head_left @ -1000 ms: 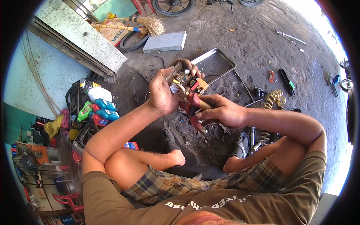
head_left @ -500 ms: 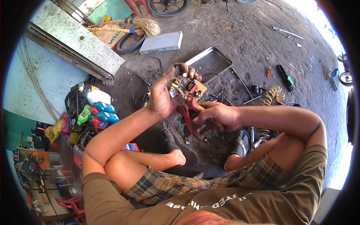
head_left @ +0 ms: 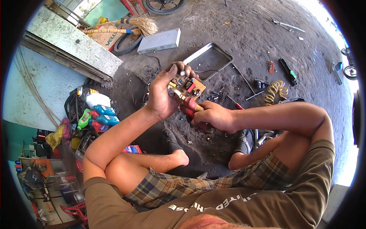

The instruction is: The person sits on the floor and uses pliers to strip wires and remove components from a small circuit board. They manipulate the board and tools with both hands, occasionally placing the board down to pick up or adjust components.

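Note:
My left hand point(head_left: 159, 93) is closed around the left and far edges of a small tan circuit board point(head_left: 198, 87), which is held up in front of me with its components showing. My right hand point(head_left: 216, 116) grips red-handled pliers point(head_left: 190, 103) with their handles squeezed together. Their jaws are against the near left part of the board, by my left palm. Whether the jaws bite on a component is too small to tell.
A metal tray point(head_left: 227, 63) lies beyond the board. To the right are a screwdriver point(head_left: 238, 105), a yellowish coiled hose point(head_left: 273, 91) and a black-and-green part point(head_left: 288, 72). Bottles point(head_left: 104, 110) crowd the left side; a flat box point(head_left: 160, 41) and a broom point(head_left: 145, 26) lie farther off.
The pliers' handles, spread apart before, are now squeezed together in my right hand. My left hand and the board have shifted slightly left. The whole view has shifted a little too.

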Tool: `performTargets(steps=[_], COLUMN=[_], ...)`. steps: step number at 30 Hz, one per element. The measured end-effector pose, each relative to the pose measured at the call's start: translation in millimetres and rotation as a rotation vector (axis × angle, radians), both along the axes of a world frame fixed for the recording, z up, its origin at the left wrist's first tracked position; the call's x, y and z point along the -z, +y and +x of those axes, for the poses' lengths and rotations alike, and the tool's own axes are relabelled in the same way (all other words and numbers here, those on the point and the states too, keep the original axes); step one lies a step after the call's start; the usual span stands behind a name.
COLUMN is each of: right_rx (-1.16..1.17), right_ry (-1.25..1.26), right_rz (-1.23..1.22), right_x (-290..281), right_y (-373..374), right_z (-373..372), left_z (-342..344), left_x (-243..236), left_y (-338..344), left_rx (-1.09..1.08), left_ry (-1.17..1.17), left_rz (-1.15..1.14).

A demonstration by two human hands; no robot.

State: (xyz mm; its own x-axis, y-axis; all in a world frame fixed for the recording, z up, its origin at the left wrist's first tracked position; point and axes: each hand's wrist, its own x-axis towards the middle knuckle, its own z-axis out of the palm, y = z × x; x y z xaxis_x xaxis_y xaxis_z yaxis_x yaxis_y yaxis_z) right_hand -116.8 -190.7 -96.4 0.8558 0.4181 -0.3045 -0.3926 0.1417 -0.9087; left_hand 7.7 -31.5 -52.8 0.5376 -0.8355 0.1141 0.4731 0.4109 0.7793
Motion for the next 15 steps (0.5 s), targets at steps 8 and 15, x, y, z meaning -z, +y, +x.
performTargets(steps=[8,15], right_rx=[-0.024,0.054], right_ry=[-0.036,-0.193], right_rz=[-0.192,-0.517], right_x=[-12.7,-34.3], right_y=[-5.6,0.1], right_z=[-2.4,-6.4], left_z=[2.6,6.2], left_x=[3.8,10.2], left_y=[6.2,8.0], left_rx=[0.071,-0.004], left_ry=[0.152,0.177], left_rz=[-0.004,-0.034])
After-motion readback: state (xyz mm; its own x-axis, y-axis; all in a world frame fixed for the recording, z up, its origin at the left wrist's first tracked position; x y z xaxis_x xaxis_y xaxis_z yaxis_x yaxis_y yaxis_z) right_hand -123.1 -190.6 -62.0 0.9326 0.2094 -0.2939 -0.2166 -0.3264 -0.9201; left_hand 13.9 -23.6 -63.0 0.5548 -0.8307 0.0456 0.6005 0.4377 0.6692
